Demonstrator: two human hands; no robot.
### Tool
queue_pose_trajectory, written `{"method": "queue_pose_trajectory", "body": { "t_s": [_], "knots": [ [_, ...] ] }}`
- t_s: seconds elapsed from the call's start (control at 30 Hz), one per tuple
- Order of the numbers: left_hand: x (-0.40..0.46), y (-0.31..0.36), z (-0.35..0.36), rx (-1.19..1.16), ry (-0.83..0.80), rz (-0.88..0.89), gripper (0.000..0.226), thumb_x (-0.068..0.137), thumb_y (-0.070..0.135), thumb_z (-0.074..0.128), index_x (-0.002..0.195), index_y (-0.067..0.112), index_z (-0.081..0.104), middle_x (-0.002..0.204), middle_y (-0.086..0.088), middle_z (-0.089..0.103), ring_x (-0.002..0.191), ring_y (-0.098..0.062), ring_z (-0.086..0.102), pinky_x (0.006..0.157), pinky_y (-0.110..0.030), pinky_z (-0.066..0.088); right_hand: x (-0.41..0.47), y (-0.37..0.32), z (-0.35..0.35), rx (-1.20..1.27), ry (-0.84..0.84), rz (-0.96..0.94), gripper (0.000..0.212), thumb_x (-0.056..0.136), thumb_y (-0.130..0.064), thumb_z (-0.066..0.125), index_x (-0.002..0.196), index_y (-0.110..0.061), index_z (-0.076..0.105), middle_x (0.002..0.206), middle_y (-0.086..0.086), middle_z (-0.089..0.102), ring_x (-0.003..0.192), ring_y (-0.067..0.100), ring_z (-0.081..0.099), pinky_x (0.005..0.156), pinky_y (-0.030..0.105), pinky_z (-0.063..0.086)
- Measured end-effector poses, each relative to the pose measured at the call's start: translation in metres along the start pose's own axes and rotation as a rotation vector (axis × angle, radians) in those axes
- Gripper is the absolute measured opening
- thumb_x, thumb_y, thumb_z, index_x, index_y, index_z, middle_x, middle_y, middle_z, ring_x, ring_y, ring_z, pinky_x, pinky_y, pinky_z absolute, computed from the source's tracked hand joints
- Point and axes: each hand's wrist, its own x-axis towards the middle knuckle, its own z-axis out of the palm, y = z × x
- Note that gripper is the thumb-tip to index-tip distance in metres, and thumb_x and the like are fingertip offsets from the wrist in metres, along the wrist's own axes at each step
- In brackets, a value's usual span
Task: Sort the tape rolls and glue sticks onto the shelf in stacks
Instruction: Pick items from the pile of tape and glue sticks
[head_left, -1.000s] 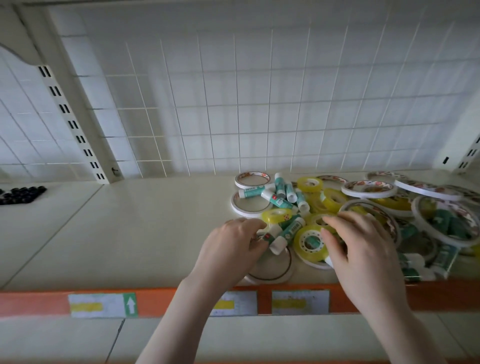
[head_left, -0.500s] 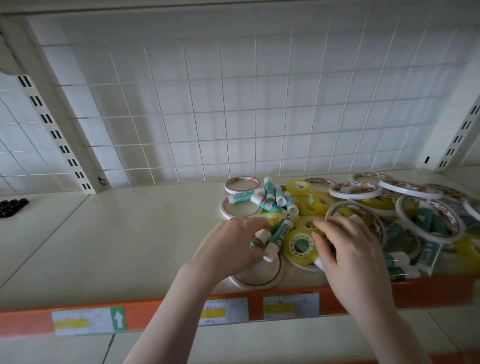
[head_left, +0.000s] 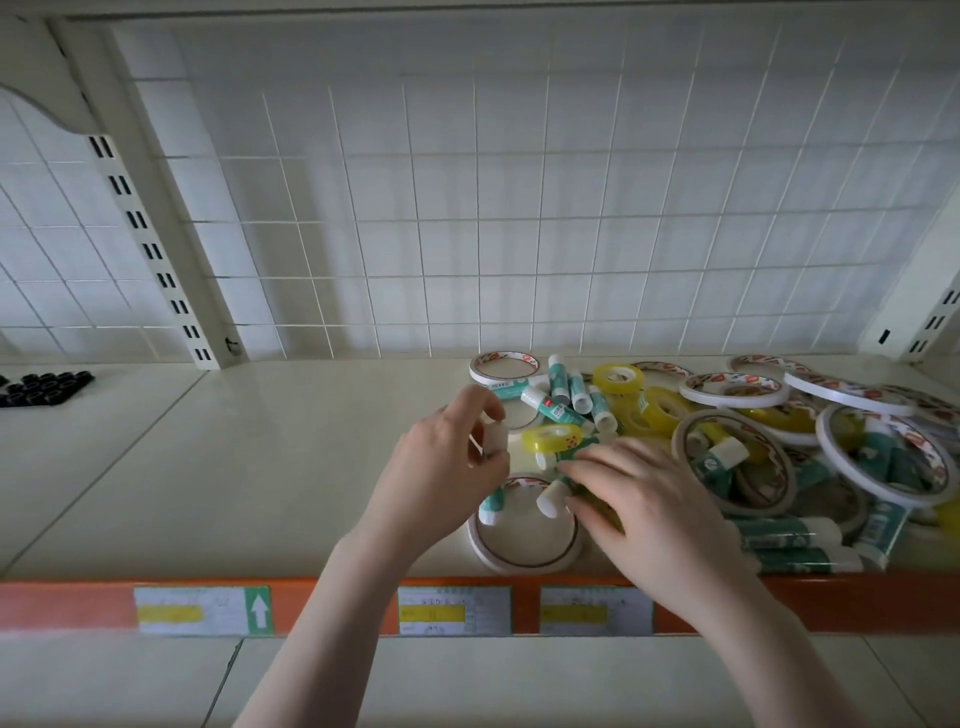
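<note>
Nearest me, low in the frame, the shelf's orange front strip (head_left: 332, 603) carries three price labels (head_left: 202, 610). Just above it my left hand (head_left: 441, 483) holds a glue stick (head_left: 492, 434) in its grip, thumb and fingers curled round it; the stick stands roughly upright with its white end up. A second glue stick (head_left: 492, 505) pokes out below that hand, white tip toward me, over a wide white tape roll (head_left: 524, 540) lying flat at the shelf's front edge. My right hand (head_left: 654, 514) rests on the pile at frame centre right, fingers bent down onto glue sticks and yellow tape; whether its grip has closed on anything I cannot tell. Beyond it a yellow tape roll (head_left: 553, 437) is tilted on edge. Farther back, teal glue sticks (head_left: 561, 376) lie with long axes mostly running away from me, among flat white rolls (head_left: 504, 366). Black caps (head_left: 44, 387) sit at far left before the wire grid (head_left: 467, 208).
</note>
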Motion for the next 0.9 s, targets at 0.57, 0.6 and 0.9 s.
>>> {"method": "queue_pose_trajectory", "body": {
  "t_s": [0.57,0.6,0.9],
  "knots": [
    [-0.014,-0.011,-0.019,-0.072,0.174,-0.042,0.027,0.074,0.014,0.071,0.094,0.028,0.060,0.077,0.014,0.060,0.071,-0.004,0.058,0.068,-0.021,0.047,0.014,-0.009,0.014,-0.011,0.014,-0.111,0.020,0.064,-0.010,0.078,0.081,-0.014,0.069,0.080,-0.001,0.063,0.074,0.019,0.062,0.065,0.030,0.055],
    [-0.015,-0.012,-0.020,-0.074,0.183,-0.047,0.027,0.074,0.013,0.072,0.093,0.028,0.060,0.077,0.013,0.060,0.071,-0.005,0.058,0.068,-0.021,0.048,0.014,-0.010,0.013,-0.008,0.043,-0.104,0.021,0.064,-0.009,0.079,0.081,-0.013,0.068,0.080,-0.001,0.064,0.074,0.019,0.063,0.065,0.029,0.055],
    [-0.031,-0.027,-0.036,-0.035,0.305,-0.116,0.033,0.071,0.007,0.075,0.089,0.031,0.060,0.080,0.013,0.063,0.072,-0.007,0.061,0.070,-0.016,0.048,0.032,-0.016,0.016,0.158,0.426,0.009,0.017,0.079,-0.006,0.070,0.096,-0.006,0.068,0.082,0.003,0.068,0.066,0.019,0.064,0.056,0.028,0.054]
  ]
}}
